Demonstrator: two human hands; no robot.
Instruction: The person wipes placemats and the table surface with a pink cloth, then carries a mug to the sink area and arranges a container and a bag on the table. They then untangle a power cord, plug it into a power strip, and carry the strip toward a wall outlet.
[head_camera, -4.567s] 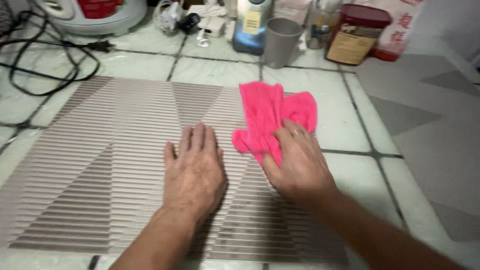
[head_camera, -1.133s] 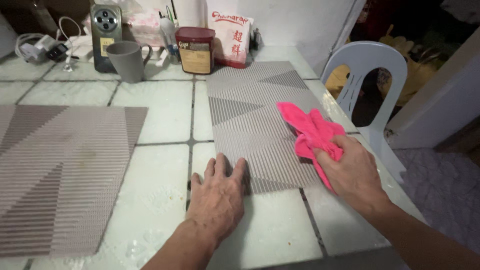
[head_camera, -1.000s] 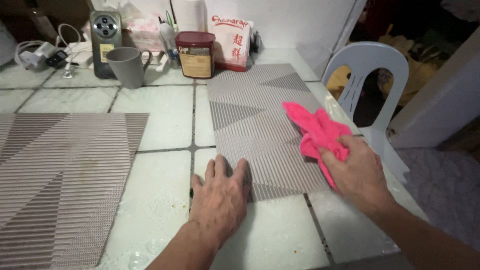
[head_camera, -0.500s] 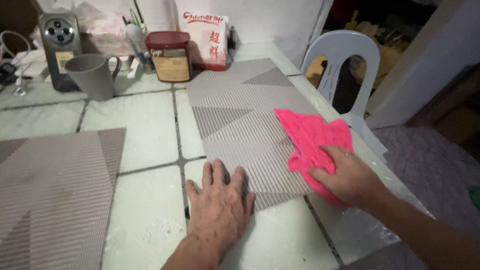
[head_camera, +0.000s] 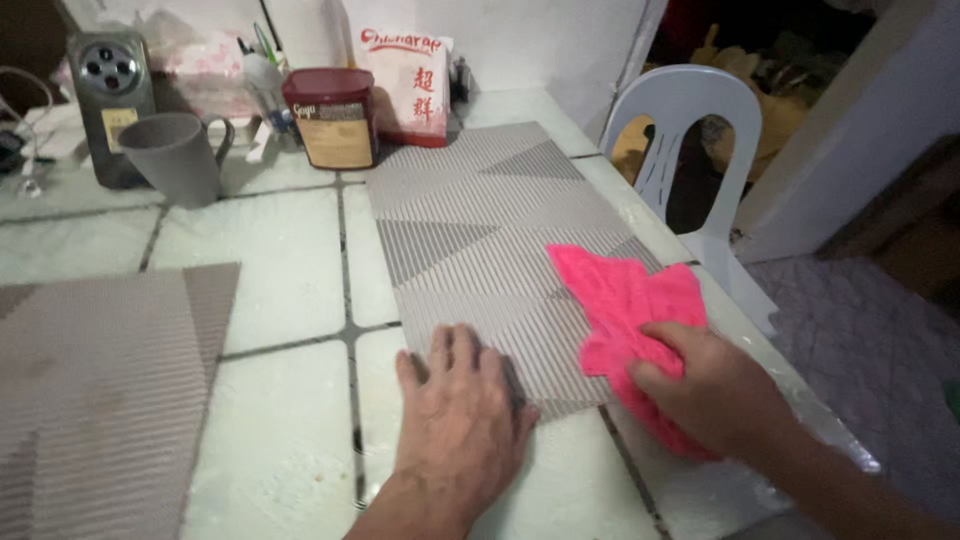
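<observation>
My right hand (head_camera: 715, 395) grips a bright pink cloth (head_camera: 615, 300) and presses it on the near right part of a grey ribbed placemat (head_camera: 470, 215) on the tiled counter. My left hand (head_camera: 462, 430) lies flat, fingers spread, on the mat's near left corner and holds nothing. The cloth spreads from under my fingers toward the counter's right edge.
A second grey placemat (head_camera: 100, 390) lies at the left. At the back stand a grey mug (head_camera: 175, 158), a dark red canister (head_camera: 330, 118), a red-and-white packet (head_camera: 405, 72) and a small grey device (head_camera: 105, 90). A white plastic chair (head_camera: 685, 140) stands beyond the counter's right edge.
My hands left the left placemat and now work on the right one. In the last half second the pink cloth and my right hand slid toward me along the mat.
</observation>
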